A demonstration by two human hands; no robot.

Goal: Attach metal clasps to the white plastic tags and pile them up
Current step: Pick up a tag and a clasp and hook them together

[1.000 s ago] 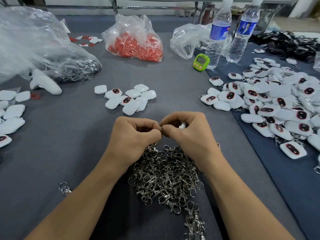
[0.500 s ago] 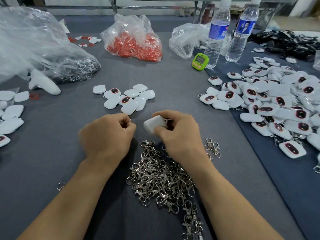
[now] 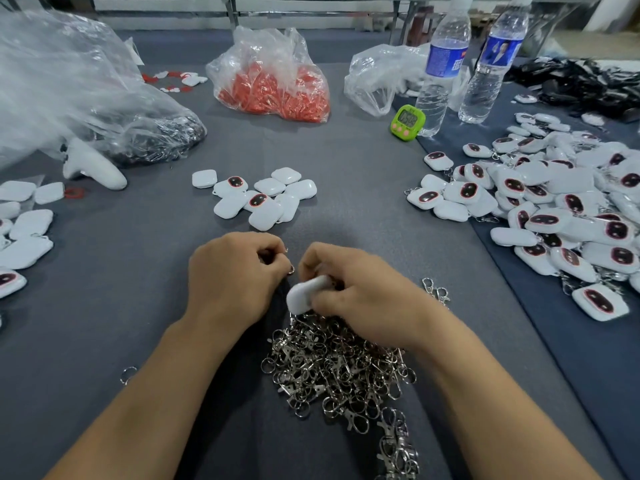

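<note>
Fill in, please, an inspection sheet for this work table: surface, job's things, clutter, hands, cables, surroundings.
Surface: table under grey cloth; blue cloth on the right.
Job's things: heap of clasps nearest the person; loose tags in the middle; big pile of tags on the right, more tags at the left edge.
Clutter: bag of red parts, green timer, bottles, white controller.
Hands: left hand pinches a clasp; right hand holds a white tag.
Cables: nothing seen.
Surroundings: metal frames behind the table; black items far right.
</note>
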